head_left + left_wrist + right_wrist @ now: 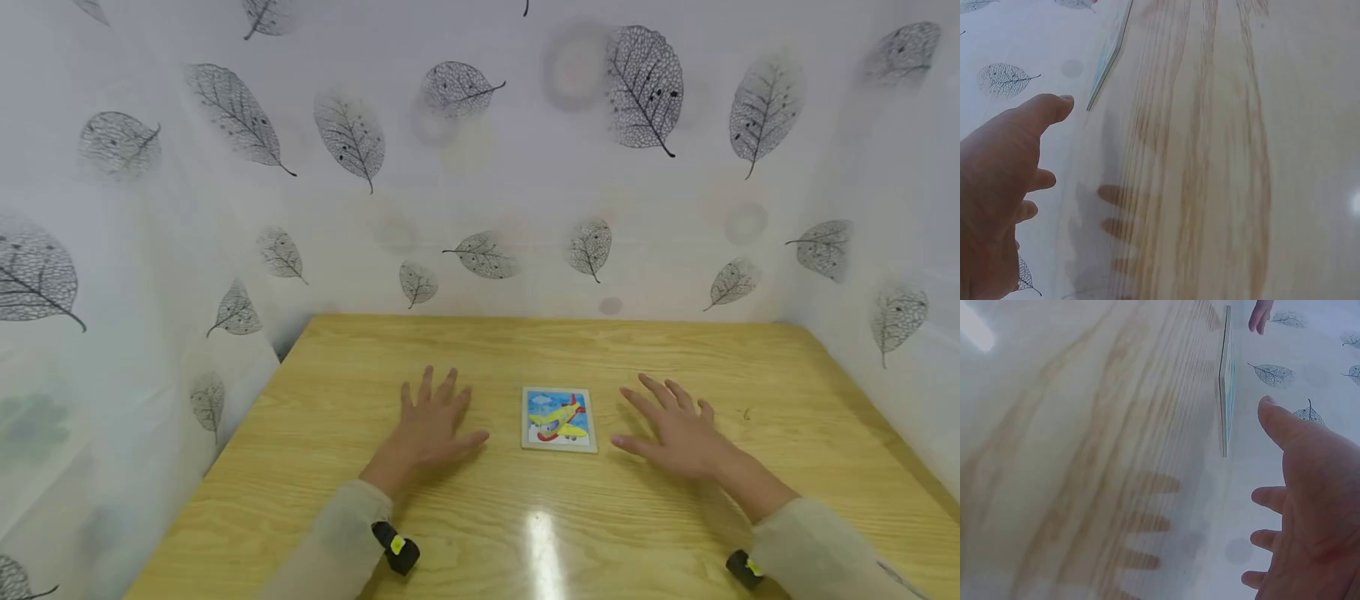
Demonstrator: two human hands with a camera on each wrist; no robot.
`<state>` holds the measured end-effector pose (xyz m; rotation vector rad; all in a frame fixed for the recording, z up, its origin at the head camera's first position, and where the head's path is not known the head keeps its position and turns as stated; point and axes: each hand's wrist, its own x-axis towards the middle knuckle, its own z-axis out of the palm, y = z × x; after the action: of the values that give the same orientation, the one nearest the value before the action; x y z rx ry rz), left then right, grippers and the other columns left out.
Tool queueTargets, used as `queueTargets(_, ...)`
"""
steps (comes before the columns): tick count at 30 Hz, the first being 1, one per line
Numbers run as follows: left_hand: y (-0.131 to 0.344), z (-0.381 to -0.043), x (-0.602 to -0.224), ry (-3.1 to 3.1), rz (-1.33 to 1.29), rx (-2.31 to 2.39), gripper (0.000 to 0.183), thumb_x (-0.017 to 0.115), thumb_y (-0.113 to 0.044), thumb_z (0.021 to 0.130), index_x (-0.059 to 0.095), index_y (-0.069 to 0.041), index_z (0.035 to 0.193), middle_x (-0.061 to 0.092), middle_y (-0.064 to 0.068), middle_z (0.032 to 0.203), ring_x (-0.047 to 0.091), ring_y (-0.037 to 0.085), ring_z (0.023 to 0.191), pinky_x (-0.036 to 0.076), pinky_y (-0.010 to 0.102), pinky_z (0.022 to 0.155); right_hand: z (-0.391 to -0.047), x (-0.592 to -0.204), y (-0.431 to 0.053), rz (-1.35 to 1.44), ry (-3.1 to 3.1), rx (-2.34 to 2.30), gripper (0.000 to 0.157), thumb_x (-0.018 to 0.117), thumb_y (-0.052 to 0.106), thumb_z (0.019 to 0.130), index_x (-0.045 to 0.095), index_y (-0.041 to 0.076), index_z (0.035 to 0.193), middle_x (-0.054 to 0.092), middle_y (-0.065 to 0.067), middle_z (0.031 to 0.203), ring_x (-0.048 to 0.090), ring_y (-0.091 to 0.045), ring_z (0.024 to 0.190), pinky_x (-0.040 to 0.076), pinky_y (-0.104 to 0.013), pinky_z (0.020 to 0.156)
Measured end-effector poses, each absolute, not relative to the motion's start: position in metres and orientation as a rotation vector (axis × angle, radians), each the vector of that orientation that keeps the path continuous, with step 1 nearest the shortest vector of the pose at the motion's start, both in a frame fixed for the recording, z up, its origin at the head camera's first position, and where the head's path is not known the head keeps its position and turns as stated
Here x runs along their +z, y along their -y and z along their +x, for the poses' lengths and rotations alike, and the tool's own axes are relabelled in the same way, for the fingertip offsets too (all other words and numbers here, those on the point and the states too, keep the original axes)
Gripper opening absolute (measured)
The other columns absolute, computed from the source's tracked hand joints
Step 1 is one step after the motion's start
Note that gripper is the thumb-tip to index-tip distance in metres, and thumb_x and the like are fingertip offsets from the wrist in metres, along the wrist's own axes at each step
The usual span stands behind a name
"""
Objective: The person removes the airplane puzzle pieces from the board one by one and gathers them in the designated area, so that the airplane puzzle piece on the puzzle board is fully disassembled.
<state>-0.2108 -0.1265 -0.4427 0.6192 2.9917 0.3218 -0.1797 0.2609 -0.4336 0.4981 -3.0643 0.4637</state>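
A small square picture puzzle or tile lies flat on the wooden table; its face shows a yellow and red airplane against blue sky. To its left is my left hand, fingers spread, holding nothing. On the other side my right hand is spread the same way, with a gap between thumb and tile. Both wrist views show the tile edge-on, near the left thumb and the right thumb, apart from each. Shadows of the fingers fall on the tabletop.
White curtains printed with dark leaves hang behind the table and along both sides. Each sleeved wrist carries a small black camera, one at the left wrist and one at the right wrist. A bright light reflection lies on the near tabletop.
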Motion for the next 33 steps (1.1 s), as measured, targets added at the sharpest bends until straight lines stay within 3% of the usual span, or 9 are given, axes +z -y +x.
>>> queueTargets(10, 0.096, -0.211, -0.444, -2.976, 0.621, 0.382, 0.082, 0.047, -0.071, 0.092, 0.039, -0.020, 0.155, 0.016, 0.010, 0.168, 0.005, 0.044, 0.153, 0.013, 0.071, 0.115, -0.190, -0.434, -0.244, 0.575, 3.030, 0.516, 0.079, 0.059, 0.064, 0.091, 0.043, 0.018, 0.152, 0.029, -0.019, 0.160, 0.027, -0.053, 0.140, 0.021, -0.077, 0.096)
queueTargets(15, 0.081, -0.212, -0.444, -2.974, 0.666, 0.410, 0.082, 0.048, -0.070, 0.091, 0.044, -0.015, 0.152, 0.019, 0.008, 0.167, 0.018, 0.040, 0.150, 0.022, 0.064, 0.112, -0.195, -0.433, -0.234, 0.620, 3.035, 0.554, 0.077, 0.058, 0.065, 0.091, 0.044, 0.019, 0.152, 0.032, -0.018, 0.159, 0.033, -0.050, 0.138, 0.026, -0.073, 0.094)
queueTargets(24, 0.062, -0.216, -0.457, -2.965, 0.713, 0.517, 0.076, 0.050, -0.064, 0.094, 0.052, -0.009, 0.146, 0.031, 0.006, 0.163, 0.037, 0.032, 0.136, 0.033, 0.054, 0.110, -0.204, -0.436, -0.211, 0.712, 3.051, 0.688, 0.070, 0.061, 0.064, 0.090, 0.051, 0.025, 0.147, 0.035, -0.014, 0.157, 0.034, -0.043, 0.137, 0.029, -0.064, 0.093)
queueTargets(28, 0.056, -0.219, -0.462, -2.975, 0.699, 0.617, 0.067, 0.055, -0.056, 0.096, 0.057, -0.005, 0.140, 0.040, 0.009, 0.158, 0.040, 0.034, 0.137, 0.035, 0.052, 0.113, -0.210, -0.438, -0.201, 0.727, 3.048, 0.706, 0.064, 0.063, 0.061, 0.090, 0.056, 0.024, 0.143, 0.043, -0.012, 0.148, 0.039, -0.039, 0.130, 0.031, -0.058, 0.090)
queueTargets(33, 0.050, -0.219, -0.466, -2.888, 0.655, 0.848, 0.068, 0.065, -0.049, 0.094, 0.056, 0.001, 0.139, 0.044, 0.013, 0.155, 0.039, 0.036, 0.143, 0.035, 0.050, 0.116, -0.220, -0.441, -0.193, 0.768, 3.057, 0.825, 0.062, 0.065, 0.055, 0.092, 0.059, 0.016, 0.140, 0.050, -0.012, 0.125, 0.051, -0.028, 0.112, 0.044, -0.045, 0.087)
